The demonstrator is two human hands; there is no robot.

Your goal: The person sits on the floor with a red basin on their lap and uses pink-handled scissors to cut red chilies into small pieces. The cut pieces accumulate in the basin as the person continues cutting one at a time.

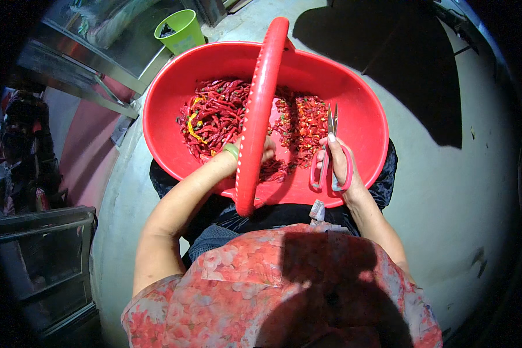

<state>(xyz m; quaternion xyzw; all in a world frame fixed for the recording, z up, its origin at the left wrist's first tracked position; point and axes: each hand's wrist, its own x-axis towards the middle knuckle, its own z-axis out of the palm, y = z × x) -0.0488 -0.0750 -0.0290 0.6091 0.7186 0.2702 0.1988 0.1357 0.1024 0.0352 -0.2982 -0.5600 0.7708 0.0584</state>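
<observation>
A red plastic basket (352,100) with an arched handle (261,117) rests on my lap. Whole red chili peppers (219,113) fill its left part, a few yellow ones among them. Cut pieces of red chili (311,124) lie to the right. My left hand (267,150), with a green bangle at the wrist, is down in the basket, partly behind the handle; whether it holds a pepper is hidden. In my right hand (339,158) are scissors (332,122) with pink and grey grips, their blades slightly apart and pointing away from me, above the right edge of the cut pieces.
A green plastic bin (185,35) stands on the floor beyond the basket's far left rim. Metal-framed glass doors (91,48) are at the upper left, and another framed panel (48,256) is at the lower left. A large dark shadow falls on the floor at the upper right.
</observation>
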